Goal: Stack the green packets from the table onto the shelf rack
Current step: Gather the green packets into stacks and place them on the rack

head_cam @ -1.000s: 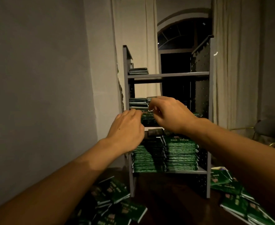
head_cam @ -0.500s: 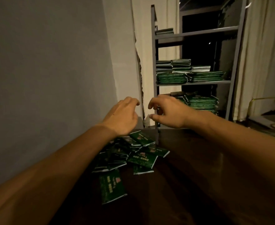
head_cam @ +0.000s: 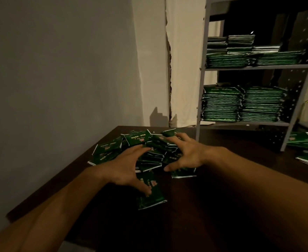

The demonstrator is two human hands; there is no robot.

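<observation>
We see both hands spread palm-down over the loose pile of green packets [head_cam: 142, 148] on the dark table [head_cam: 213, 206]: the left hand [head_cam: 126, 168] and right hand [head_cam: 186, 153] have fingers splayed, gripping nothing, fingertips resting on packets. One packet [head_cam: 149, 195] lies apart, nearest us. The shelf rack [head_cam: 202, 73] behind holds stacks on two visible shelves; more packets [head_cam: 306, 148] lie at right.
</observation>
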